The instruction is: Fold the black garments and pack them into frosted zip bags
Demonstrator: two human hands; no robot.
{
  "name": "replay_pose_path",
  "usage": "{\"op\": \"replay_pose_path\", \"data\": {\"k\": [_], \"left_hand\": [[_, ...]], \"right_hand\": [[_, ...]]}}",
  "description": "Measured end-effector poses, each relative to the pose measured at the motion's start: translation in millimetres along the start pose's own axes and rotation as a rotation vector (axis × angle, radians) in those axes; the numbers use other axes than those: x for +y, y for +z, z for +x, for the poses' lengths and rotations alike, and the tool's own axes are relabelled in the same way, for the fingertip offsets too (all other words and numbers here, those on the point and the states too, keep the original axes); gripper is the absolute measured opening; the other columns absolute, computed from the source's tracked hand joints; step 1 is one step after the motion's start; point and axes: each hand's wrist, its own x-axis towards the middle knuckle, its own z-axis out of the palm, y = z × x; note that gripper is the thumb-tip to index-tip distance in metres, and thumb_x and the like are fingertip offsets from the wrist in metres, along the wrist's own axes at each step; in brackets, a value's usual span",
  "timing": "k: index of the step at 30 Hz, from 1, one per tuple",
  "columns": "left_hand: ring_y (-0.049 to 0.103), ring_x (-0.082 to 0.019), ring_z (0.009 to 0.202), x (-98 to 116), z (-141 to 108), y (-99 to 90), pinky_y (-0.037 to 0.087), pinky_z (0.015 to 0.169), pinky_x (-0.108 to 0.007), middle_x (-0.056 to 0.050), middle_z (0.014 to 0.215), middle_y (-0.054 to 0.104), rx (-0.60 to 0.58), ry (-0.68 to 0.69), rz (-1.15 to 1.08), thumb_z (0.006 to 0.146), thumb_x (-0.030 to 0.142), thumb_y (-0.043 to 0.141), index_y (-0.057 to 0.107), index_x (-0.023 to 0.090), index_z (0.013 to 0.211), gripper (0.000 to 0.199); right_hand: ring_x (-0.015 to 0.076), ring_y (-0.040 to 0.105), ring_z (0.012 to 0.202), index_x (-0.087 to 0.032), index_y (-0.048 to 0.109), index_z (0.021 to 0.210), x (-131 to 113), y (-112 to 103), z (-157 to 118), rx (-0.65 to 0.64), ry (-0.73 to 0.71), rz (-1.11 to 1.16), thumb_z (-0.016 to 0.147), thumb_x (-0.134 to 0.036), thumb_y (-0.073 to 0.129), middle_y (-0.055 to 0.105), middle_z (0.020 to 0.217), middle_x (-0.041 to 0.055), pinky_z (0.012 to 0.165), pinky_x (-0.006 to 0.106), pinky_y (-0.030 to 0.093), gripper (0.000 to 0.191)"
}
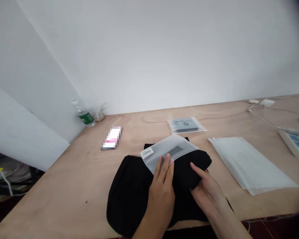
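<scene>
A folded black garment (137, 196) lies on the plywood table (64, 196), and its upper end sits inside a frosted zip bag (170, 152). The bag has a white barcode label at its left corner. My left hand (163, 184) is on the front of the bag, its fingers pressing the frosted plastic against the cloth. To the right, my right hand (206, 189) holds the bulging black fold by the bag's lower edge. Part of the garment is hidden under both hands.
A stack of frosted bags (249, 164) lies to the right. Behind it are a sealed bag with dark contents (185, 125), a pixelated phone (112, 137), a water bottle (85, 116), a white device (292, 142) and white cables (264, 116). A wall runs along the table's back.
</scene>
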Motion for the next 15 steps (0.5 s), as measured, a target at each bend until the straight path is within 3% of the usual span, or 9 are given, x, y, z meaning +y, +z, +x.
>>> {"op": "replay_pose_path", "data": {"k": [6,10,15], "left_hand": [[0.013,-0.023,0.135,-2,-3,-1.1,0.036,0.104,-0.044,-0.009,0.145,0.029,-0.117,0.066,-0.111,0.08,-0.006,0.024,0.026,0.013,0.138,0.062],[0.011,-0.023,0.136,-9,-4,-2.5,0.035,0.104,-0.044,-0.009,0.145,0.029,-0.156,0.136,-0.166,0.084,-0.003,0.025,0.023,0.014,0.139,0.058],[0.013,-0.022,0.135,-9,-5,-10.5,0.036,0.104,-0.044,-0.007,0.145,0.028,-0.221,0.174,-0.181,0.082,-0.006,0.024,0.023,0.017,0.139,0.061]], "right_hand": [[0.0158,0.06,0.101,-0.014,0.061,0.103,9,5,6,-0.062,0.171,0.074,0.077,-0.009,0.057,0.068,0.1,0.0073,0.086,0.025,0.05,0.027],[0.0107,0.063,0.092,-0.012,0.064,0.085,19,2,20,-0.019,0.111,0.01,0.077,-0.009,0.054,0.069,0.093,0.0065,0.08,0.016,0.05,0.013],[0.0082,0.065,0.082,-0.017,0.063,0.074,30,-3,29,-0.101,-0.078,-0.134,0.077,-0.013,0.051,0.069,0.076,0.0004,0.079,0.014,0.049,0.014]]}}
